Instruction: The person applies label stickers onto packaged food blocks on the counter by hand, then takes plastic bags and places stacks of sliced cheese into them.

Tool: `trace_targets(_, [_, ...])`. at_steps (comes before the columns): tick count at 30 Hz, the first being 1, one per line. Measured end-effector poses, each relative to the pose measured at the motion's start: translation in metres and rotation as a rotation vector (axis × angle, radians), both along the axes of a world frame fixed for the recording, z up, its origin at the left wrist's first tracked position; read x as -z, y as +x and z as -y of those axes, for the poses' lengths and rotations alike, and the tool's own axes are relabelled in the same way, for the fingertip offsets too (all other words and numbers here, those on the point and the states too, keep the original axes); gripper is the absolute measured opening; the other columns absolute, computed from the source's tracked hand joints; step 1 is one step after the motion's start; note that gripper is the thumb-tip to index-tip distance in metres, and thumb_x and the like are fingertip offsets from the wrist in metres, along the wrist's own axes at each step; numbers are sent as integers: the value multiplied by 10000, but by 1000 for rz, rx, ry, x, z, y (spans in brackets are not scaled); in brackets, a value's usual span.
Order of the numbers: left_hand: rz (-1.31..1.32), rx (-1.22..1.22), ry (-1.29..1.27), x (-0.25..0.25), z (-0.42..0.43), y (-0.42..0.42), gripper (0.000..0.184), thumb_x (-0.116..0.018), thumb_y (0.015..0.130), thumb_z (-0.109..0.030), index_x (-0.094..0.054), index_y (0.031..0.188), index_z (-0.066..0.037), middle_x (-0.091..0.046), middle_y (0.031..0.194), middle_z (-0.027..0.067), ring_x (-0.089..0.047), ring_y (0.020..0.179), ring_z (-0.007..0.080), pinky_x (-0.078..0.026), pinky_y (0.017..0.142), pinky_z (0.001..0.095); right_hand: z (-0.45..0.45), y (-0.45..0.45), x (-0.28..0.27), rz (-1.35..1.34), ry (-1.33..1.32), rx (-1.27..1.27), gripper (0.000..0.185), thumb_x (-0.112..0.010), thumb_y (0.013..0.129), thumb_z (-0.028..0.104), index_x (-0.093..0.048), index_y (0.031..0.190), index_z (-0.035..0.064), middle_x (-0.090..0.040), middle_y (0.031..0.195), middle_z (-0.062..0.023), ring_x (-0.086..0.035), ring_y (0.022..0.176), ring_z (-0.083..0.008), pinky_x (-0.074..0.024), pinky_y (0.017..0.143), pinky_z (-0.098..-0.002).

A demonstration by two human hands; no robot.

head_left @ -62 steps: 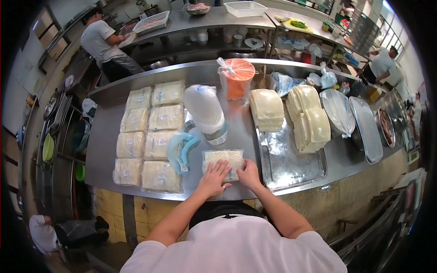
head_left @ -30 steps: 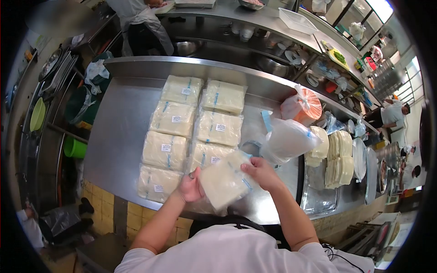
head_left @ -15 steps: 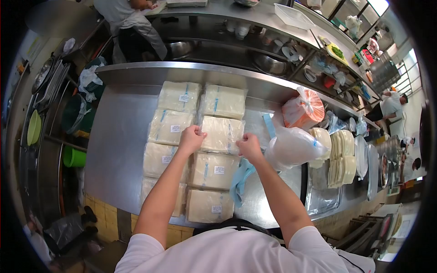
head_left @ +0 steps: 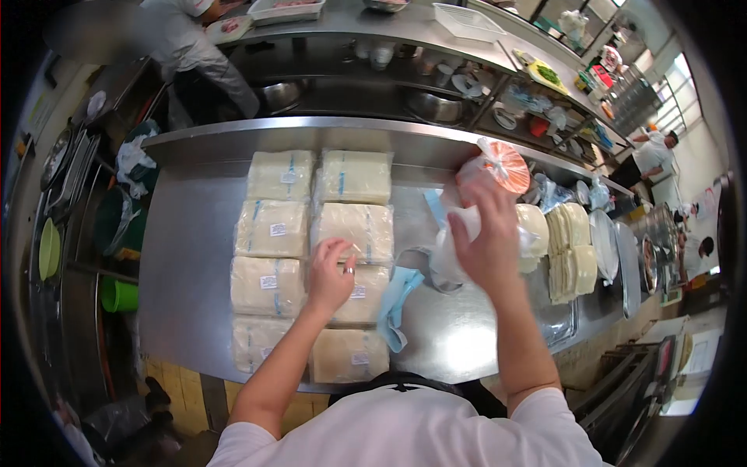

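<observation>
Two columns of clear-wrapped packets of flat cream sheets point(head_left: 355, 228) cover the middle of the steel table. Some carry white labels and blue print. My left hand point(head_left: 333, 276), a ring on one finger, rests with loosely spread, bent fingers at the near edge of a right-column packet. Farther right, my right hand point(head_left: 492, 237) is slightly blurred, thumb and fingers apart, in front of a white plastic bag point(head_left: 449, 261). The hand hides part of that bag. Strips of light-blue plastic point(head_left: 398, 303) lie beside the right column.
Behind the right hand stands a tied clear bag with orange contents point(head_left: 506, 167). Unwrapped stacks of cream sheets point(head_left: 573, 253) sit to the right. A raised steel ledge point(head_left: 311, 128) edges the table's far side. Across it stands a person in an apron point(head_left: 191, 54).
My right hand has left the packet and moved right and away to the white bag. My left hand has loosened its pinch and shifted nearer to me. The view has swung slightly.
</observation>
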State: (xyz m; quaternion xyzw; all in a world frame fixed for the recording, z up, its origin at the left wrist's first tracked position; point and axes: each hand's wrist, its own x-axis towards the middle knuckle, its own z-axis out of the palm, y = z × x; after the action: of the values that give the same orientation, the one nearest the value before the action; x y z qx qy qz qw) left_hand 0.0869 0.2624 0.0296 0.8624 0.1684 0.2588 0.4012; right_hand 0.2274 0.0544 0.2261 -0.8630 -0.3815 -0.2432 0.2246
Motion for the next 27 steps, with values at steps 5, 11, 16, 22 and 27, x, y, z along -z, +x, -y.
trace_targets(5, [42, 164, -88, -19, 62, -18, 260, -736, 845, -67, -696, 1099, -35, -650, 1190, 147, -601, 1135, 355, -485, 985, 433, 44, 45, -14, -320, -514, 216, 350, -700, 913, 330, -694, 1087, 27, -711, 1086, -218, -671, 1018, -411, -534, 874, -489])
trace_targets(11, [86, 274, -109, -32, 108, -28, 244, -729, 853, -63, -696, 1091, -24, -663, 1165, 156, -610, 1108, 362, -492, 970, 440, 65, 43, -33, -287, -281, 192, 260, -641, 968, 265, -737, 941, 26, -725, 863, -204, -691, 794, -401, -544, 747, -464])
trace_targets(16, [79, 285, -201, -53, 136, -24, 189, -705, 898, -69, -695, 1079, -16, -678, 1138, 156, -622, 1082, 347, -495, 967, 429, 114, 26, -80, -316, 329, 160, 253, -624, 1009, 243, -686, 935, 9, -698, 735, -164, -699, 663, -297, -517, 623, -392])
trace_targets(22, [64, 337, -877, -105, 198, 0, 229, -628, 1008, -125, -658, 1220, -44, -687, 1206, 77, -620, 1123, 213, -488, 969, 327, 216, 0, -100, -492, 867, 139, 381, -568, 1074, 358, -667, 896, 36, -514, 589, 36, -451, 519, -40, -322, 477, -230])
trace_targets(27, [-10, 711, -822, -88, 250, 5, 274, -633, 1017, -160, -635, 1261, -34, -681, 1205, 64, -624, 1102, 203, -492, 951, 304, 274, -29, -16, -867, 1033, 240, 365, -579, 1066, 372, -671, 886, 68, -497, 595, 50, -444, 502, -51, -318, 451, -226])
